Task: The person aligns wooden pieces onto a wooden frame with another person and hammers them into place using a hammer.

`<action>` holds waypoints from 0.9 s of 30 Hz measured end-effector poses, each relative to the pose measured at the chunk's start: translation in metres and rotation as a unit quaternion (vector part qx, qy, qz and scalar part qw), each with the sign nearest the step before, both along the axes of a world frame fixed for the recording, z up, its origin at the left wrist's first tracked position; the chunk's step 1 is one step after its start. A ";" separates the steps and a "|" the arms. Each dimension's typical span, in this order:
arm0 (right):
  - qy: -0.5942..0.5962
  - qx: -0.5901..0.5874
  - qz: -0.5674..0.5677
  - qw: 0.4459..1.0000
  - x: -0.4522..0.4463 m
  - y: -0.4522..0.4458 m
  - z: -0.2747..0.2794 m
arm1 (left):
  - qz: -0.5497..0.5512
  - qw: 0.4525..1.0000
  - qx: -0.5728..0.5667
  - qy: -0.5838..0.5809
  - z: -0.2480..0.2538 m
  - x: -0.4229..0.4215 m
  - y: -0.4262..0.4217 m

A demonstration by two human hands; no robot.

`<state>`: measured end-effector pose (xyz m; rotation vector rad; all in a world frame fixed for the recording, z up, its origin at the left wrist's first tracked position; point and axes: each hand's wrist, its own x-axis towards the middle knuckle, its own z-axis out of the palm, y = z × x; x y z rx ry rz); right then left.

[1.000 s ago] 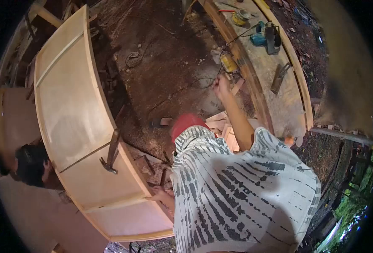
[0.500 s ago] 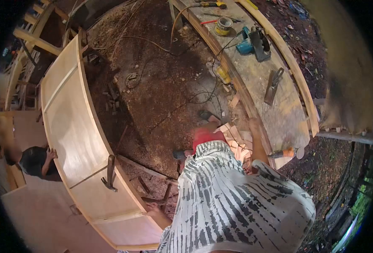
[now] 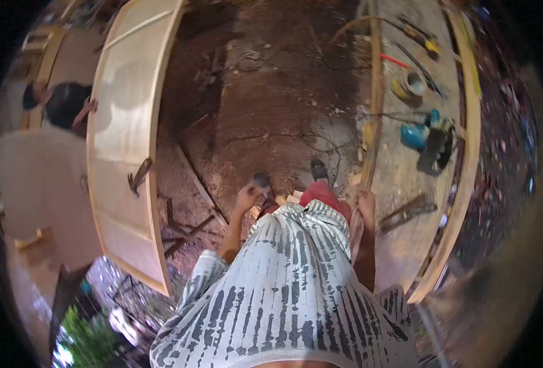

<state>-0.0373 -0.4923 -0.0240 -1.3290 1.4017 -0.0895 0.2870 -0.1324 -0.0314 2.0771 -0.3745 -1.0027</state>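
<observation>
My left hand (image 3: 247, 199) is in the air in front of my body, apart from the framed wooden panel (image 3: 123, 138). Its fingers are loosely bent, and nothing shows in them. On the bench's near edge, my right hand (image 3: 365, 200) touches the wooden edge board (image 3: 374, 104); blur hides how its fingers lie. A hammer (image 3: 139, 176) lies across the panel's right rim. Near my right hand, a hand plane (image 3: 409, 212) rests on the workbench (image 3: 400, 184).
A co-worker (image 3: 69, 105) stands beyond the panel, a hand on its far edge. The bench bears a blue power tool (image 3: 428, 140), a tin can (image 3: 409, 87) and a yellow-black tool (image 3: 431, 46). Wood offcuts and a cable (image 3: 296, 135) lie on the sawdust-covered floor.
My left hand has come off the panel's edge to in front of my body. The view has turned left, while my right hand stays at the bench edge.
</observation>
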 end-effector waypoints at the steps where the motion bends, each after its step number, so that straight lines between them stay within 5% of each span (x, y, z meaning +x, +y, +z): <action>1: 0.000 0.007 0.028 1.000 0.013 -0.018 0.000 | -0.023 0.999 -0.018 0.014 0.012 0.005 -0.019; 3: 0.006 -0.098 0.112 0.989 0.017 -0.063 -0.026 | 0.002 0.996 -0.084 -0.025 0.059 0.011 -0.050; 5: -0.038 -0.044 0.079 0.995 0.044 -0.095 -0.012 | 0.071 0.991 -0.117 0.010 0.079 0.003 -0.053; 7: -0.079 0.055 0.054 0.994 0.092 -0.116 0.072 | 0.129 0.976 -0.170 0.040 0.084 -0.004 -0.032; 11: -0.171 0.013 0.012 0.985 0.145 -0.164 0.180 | 0.220 0.975 0.011 0.036 0.010 -0.050 0.059; 13: -0.179 -0.109 0.120 0.970 0.157 -0.208 0.204 | 0.309 0.948 0.076 0.027 -0.029 -0.098 0.109; 15: -0.054 -0.273 0.213 0.937 0.169 -0.226 0.253 | 0.300 0.942 0.152 0.023 -0.049 -0.159 0.153; 19: -0.123 -0.295 0.204 0.926 0.170 -0.257 0.263 | 0.254 0.950 0.179 0.023 -0.068 -0.255 0.181; 21: -0.065 -0.328 0.204 0.920 0.181 -0.220 0.277 | 0.265 0.954 0.141 -0.019 -0.081 -0.278 0.173; 22: -0.109 -0.213 0.174 0.955 0.176 -0.235 0.237 | 0.305 0.939 0.157 0.034 -0.070 -0.280 0.162; 24: -0.121 -0.304 0.202 0.923 0.168 -0.241 0.156 | 0.419 0.891 0.162 0.069 -0.052 -0.273 0.134; 25: -0.133 -0.244 0.255 0.926 0.182 -0.216 0.152 | 0.464 0.870 0.157 0.060 -0.047 -0.266 0.125; 26: -0.131 -0.393 0.280 0.866 0.194 -0.193 0.116 | 0.506 0.849 0.147 0.043 -0.044 -0.254 0.118; 27: -0.137 -0.145 0.263 0.944 0.218 -0.136 0.164 | 0.535 0.833 0.137 0.018 -0.042 -0.240 0.112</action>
